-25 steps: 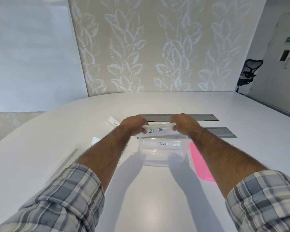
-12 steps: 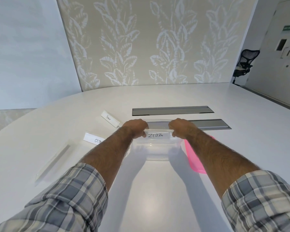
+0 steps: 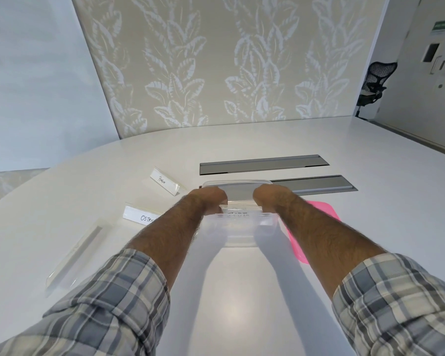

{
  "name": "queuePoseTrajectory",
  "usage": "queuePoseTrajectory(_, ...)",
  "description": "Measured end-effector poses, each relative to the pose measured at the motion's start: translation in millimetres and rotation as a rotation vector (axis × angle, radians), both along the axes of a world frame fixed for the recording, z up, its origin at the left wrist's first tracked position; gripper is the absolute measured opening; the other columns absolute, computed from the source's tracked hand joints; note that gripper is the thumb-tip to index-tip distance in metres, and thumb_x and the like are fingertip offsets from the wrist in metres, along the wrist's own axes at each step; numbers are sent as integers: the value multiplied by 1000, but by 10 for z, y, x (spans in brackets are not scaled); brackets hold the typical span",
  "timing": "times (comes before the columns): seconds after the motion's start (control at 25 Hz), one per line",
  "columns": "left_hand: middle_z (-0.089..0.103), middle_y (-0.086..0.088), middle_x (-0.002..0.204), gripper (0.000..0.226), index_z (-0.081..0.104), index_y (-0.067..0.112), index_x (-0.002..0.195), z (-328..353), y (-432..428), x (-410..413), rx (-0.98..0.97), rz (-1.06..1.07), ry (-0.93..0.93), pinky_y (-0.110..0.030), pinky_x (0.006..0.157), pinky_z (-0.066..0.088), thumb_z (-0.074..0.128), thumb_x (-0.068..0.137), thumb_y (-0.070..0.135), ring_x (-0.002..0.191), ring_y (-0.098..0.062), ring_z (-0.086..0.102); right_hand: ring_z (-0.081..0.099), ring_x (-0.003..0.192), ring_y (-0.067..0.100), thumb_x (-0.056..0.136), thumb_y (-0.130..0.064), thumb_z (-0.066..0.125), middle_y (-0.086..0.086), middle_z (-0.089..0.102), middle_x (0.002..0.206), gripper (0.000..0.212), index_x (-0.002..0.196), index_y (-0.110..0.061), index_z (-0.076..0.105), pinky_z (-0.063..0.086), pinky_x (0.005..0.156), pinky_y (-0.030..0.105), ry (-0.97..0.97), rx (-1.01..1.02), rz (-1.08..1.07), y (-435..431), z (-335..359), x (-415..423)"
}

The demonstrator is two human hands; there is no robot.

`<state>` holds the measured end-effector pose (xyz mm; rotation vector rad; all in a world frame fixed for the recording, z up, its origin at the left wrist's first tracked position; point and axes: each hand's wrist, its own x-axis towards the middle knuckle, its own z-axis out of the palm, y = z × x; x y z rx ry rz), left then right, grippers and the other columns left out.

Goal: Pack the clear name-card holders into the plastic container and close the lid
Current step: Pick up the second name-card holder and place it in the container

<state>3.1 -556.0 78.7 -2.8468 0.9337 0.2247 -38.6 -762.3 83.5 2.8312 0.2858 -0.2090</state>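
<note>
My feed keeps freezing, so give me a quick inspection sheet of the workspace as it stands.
Surface: white table, two grey slot covers.
Job's things: clear container open; a holder inside; pink lid on the table right of it; Penguin holder, Ostrich holder and a blank holder unpacked.
Clutter: nothing seen.
Hands: left hand and right hand reach into the container; grip hidden.
Cables: nothing seen.
Surroundings: leaf-patterned wall, office chair, door.

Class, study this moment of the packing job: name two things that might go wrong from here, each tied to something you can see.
1. Both hands, left hand and right hand, press a card holder into the clear container; it may jam.
2. Three holders, Penguin, Ostrich and a blank one, lie outside; the container might not fit all, so the pink lid may not close.
</note>
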Motion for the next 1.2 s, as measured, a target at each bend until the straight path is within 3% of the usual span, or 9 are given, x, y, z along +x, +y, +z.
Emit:
queuePoseTrajectory(0.2, 72, 3, 111, 29, 71, 21, 113, -20, -70, 134, 89, -40, 36, -33, 87, 54, 68, 85, 27, 105, -21, 64, 58, 80, 27, 83, 2, 54, 5, 63, 87, 20, 90, -10, 68, 53, 76, 33, 67, 0, 11, 12, -72, 127)
queuePoseTrajectory(0.32, 73, 3, 95, 21, 74, 18, 99, -76, -107, 210, 110, -39, 61, -24, 67, 48, 73, 81, 29, 88, -21, 62, 63, 88, 27, 83, 0, 55, 6, 68, 96, 20, 92, -11, 68, 53, 77, 34, 99, 10, -3, 20, -96, 189)
queuePoseTrajectory(0.4, 72, 4, 90, 22, 74, 19, 95, -107, -137, 243, 100, -22, 91, -22, 59, 41, 79, 77, 31, 82, -19, 61, 61, 85, 26, 82, 1, 55, 5, 63, 89, 18, 85, -14, 65, 51, 74, 31, 110, 0, 1, 30, -103, 219)
queuePoseTrajectory(0.56, 65, 10, 79, 26, 74, 25, 92, -129, -190, 278, 119, 10, 155, -25, 66, 45, 85, 70, 31, 80, -17, 62, 60, 79, 25, 81, 1, 56, 3, 61, 80, 17, 76, -14, 60, 47, 67, 28, 112, -38, 14, 47, -107, 257)
queuePoseTrajectory(0.76, 69, 5, 85, 29, 72, 20, 90, -178, -214, 316, 116, 43, 152, -22, 56, 41, 87, 67, 28, 69, -14, 60, 56, 77, 25, 82, -2, 56, 0, 55, 74, 18, 68, -12, 50, 45, 68, 32, 97, -26, -32, 78, -133, 266)
queuePoseTrajectory(0.92, 73, 2, 97, 34, 73, 18, 100, -186, -185, 314, 89, 67, 154, -31, 77, 55, 85, 70, 28, 90, -22, 67, 56, 77, 26, 85, -2, 52, 3, 57, 82, 21, 67, -13, 46, 51, 68, 34, 92, -14, -41, 87, -146, 257)
queuePoseTrajectory(1.08, 69, 3, 115, 31, 72, 23, 115, -151, -97, 253, 27, 61, 125, -35, 93, 54, 69, 84, 18, 107, -20, 64, 63, 86, 26, 85, -4, 52, 4, 64, 91, 11, 81, -13, 57, 57, 77, 36, 110, 33, -45, 91, -111, 216)
queuePoseTrajectory(1.2, 68, 2, 118, 33, 69, 22, 119, -62, -21, 198, -28, 73, 116, -39, 97, 51, 70, 87, 18, 111, -21, 62, 67, 101, 27, 83, -7, 64, 7, 69, 105, 13, 97, -8, 67, 57, 85, 38, 112, 65, -56, 135, -23, 187)
